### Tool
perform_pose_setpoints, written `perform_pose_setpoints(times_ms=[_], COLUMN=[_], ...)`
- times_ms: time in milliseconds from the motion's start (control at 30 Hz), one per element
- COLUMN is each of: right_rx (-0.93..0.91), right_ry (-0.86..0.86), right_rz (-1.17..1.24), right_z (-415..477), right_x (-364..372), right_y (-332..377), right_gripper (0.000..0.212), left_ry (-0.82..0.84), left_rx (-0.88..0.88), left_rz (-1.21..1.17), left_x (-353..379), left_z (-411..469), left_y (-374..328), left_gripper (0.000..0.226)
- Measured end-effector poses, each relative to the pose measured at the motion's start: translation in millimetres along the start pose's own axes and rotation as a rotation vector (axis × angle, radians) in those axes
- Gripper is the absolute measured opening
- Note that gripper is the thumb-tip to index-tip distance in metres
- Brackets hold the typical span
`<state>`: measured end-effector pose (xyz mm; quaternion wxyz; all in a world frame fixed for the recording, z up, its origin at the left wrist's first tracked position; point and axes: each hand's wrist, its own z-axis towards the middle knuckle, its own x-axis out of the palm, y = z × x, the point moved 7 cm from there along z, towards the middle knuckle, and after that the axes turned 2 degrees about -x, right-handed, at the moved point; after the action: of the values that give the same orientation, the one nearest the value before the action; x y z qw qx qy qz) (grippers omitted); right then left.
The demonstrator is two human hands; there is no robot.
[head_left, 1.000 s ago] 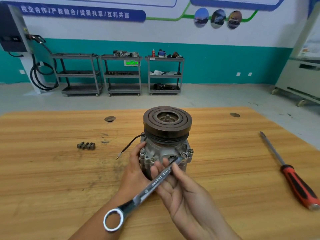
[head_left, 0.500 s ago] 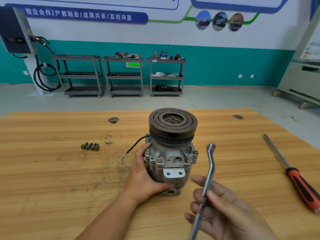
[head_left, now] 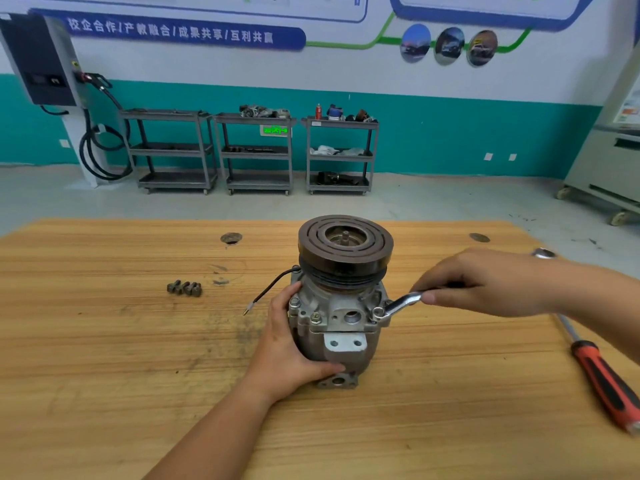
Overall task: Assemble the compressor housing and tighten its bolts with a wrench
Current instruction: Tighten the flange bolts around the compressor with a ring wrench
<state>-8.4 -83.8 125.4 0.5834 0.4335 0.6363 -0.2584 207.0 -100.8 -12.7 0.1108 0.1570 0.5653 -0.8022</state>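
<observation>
A compressor housing (head_left: 341,306) stands upright in the middle of a wooden table (head_left: 104,341). The left hand (head_left: 287,355) wraps around its left side. The right hand (head_left: 485,285) grips a wrench (head_left: 401,304), whose ring end sits on the housing's right flange. Loose bolts (head_left: 184,288) lie to the left and a red-handled screwdriver (head_left: 602,379) to the right. A blue wall banner (head_left: 169,31) reads 校企合作/产教融合/成果共享/互利共赢.

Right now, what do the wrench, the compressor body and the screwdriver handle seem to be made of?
The wrench looks like chrome-plated steel: bright mirror shine. The compressor body looks like cast metal, likely aluminium: dull grey, slightly rough. The screwdriver handle is red-and-black plastic or rubber; I cannot tell which.
</observation>
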Motion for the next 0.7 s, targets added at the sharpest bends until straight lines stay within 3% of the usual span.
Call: perform_pose_setpoints(times_ms=[100, 233, 533, 600, 700], right_rx=[0.015, 0.046, 0.167, 0.192, 0.244], right_ry=[0.103, 0.180, 0.309, 0.334, 0.424], right_rz=[-0.103, -0.175, -0.002, 0.223, 0.903], right_z=[16, 28, 17, 4, -15], right_x=[-5, -13, 4, 17, 51], right_y=[4, 8, 0, 2, 27], right_gripper=[0.035, 0.029, 0.022, 0.027, 0.026], left_ry=[0.001, 0.004, 0.012, 0.008, 0.008], left_rx=[0.001, 0.002, 0.007, 0.008, 0.011], left_rz=[-0.003, 0.000, -0.018, -0.017, -0.019], left_x=[0, 1, 2, 1, 1], left_z=[1, 2, 2, 2, 2], left_y=[1, 2, 3, 3, 1], left_gripper=[0.120, 0.121, 0.121, 0.121, 0.120])
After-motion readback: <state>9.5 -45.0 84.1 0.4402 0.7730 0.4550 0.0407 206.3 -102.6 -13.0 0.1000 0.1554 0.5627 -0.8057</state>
